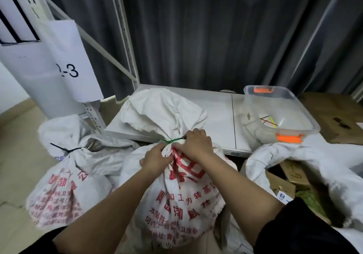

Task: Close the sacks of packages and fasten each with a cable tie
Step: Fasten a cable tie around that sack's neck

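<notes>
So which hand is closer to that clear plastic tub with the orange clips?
The right hand. It grips the green tie on the sack's neck, on the tub's side; the left hand holds the neck farther away.

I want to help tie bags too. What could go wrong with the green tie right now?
The green cable tie sits close under the bunched top of the middle sack, so it might slip off. The left hand pinches fabric right beside it, so a finger could get caught as the right hand pulls.
</notes>
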